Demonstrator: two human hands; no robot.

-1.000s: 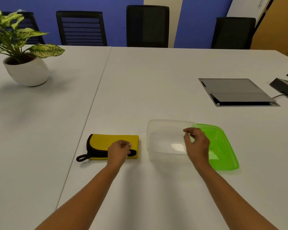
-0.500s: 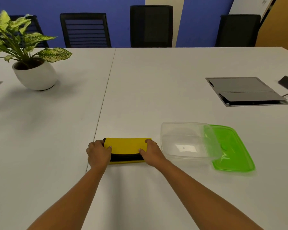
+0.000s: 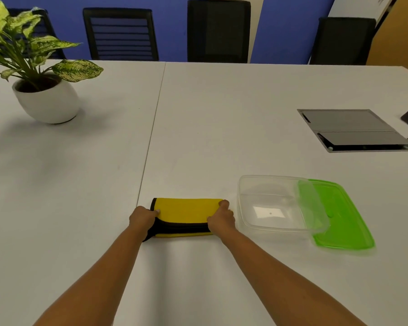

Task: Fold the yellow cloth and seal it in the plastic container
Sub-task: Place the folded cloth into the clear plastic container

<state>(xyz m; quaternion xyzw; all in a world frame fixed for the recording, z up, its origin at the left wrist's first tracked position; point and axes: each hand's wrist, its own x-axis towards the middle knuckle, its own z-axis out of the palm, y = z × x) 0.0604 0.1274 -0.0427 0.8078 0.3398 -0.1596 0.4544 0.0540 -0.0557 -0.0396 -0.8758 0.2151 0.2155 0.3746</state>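
Gripping the folded yellow cloth point(image 3: 186, 209) with left hand point(image 3: 142, 218) and right hand point(image 3: 222, 220) at its ends, I should lift level, keeping folds.

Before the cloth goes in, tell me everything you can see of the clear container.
The clear container is a rectangular tub of see-through plastic with rounded corners. It stands upright, open and empty on the white table, right of the yellow cloth. Its right end overlaps the green lid and seems to rest on it. Nothing else touches it: left hand and right hand both grip the cloth.
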